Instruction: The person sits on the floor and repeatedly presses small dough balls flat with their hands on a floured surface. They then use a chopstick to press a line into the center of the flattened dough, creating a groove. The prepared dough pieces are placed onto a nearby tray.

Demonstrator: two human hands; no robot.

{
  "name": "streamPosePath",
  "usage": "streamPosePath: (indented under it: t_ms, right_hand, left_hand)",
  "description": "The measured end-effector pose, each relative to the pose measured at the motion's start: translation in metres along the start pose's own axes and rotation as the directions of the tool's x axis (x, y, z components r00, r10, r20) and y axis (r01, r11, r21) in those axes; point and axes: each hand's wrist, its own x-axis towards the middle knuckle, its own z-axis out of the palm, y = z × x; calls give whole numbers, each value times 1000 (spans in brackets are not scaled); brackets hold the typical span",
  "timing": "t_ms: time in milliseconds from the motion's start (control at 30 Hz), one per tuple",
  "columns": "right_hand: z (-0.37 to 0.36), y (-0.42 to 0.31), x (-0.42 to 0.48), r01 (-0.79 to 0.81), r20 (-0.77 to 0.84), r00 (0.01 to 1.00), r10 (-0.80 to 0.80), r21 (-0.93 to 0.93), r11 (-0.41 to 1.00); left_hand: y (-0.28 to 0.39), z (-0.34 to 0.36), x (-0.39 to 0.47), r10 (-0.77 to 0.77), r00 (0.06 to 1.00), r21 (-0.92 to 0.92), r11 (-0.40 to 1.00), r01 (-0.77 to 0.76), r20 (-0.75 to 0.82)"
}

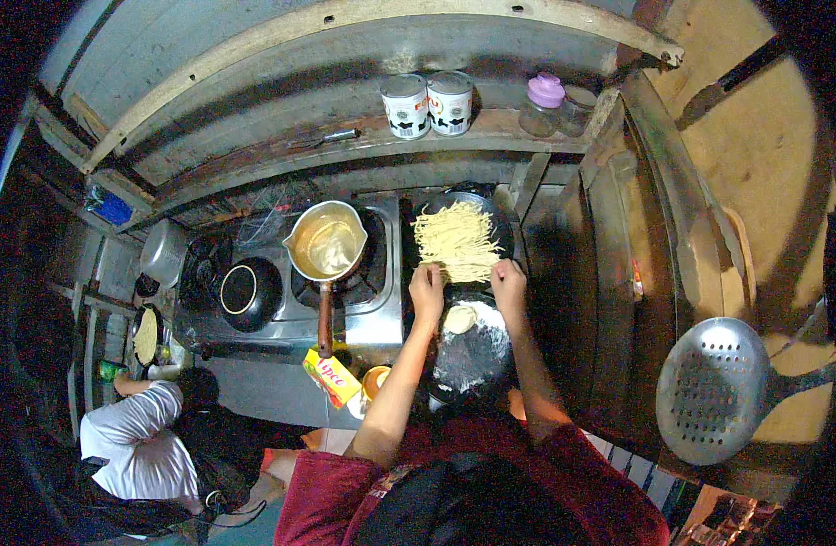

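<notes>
Thin strands of pale dough (457, 232) lie side by side in a loose layer on a dark round tray (505, 228). At the layer's near edge, my left hand (428, 292) pinches the left ends of the closest strands. Opposite it, my right hand (510, 285) pinches near their right ends, with the strands stretched between both hands. Between my forearms, a flattened lump of dough (460, 319) rests on a dark round board (469, 358) dusted with white flour. The fingertips are too small to make out how many strands they grip.
Left of me, a wooden-handled saucepan (291, 252) with liquid stands on a steel stove (373, 324) beside an overturned black pan (271, 293). A yellow box (330, 379) lies in front. Cans (404, 112) line the shelf. A skimmer (711, 389) hangs right. Another person (145, 437) sits at left.
</notes>
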Motion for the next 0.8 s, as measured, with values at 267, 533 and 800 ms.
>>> streamPosePath:
  t_ms: [267,533,800]
  right_hand:
    - [18,18,1,61,25,998,-57,-211,976]
    - [5,2,-51,-100,524,852,18,127,987]
    - [6,-12,-74,30,429,897,101,-287,957]
  left_hand:
    - [2,2,-3,129,988,168,976,-141,83]
    - [14,-14,-63,22,892,38,998,-44,451]
    - [17,-3,-87,195,880,328,875,-356,434]
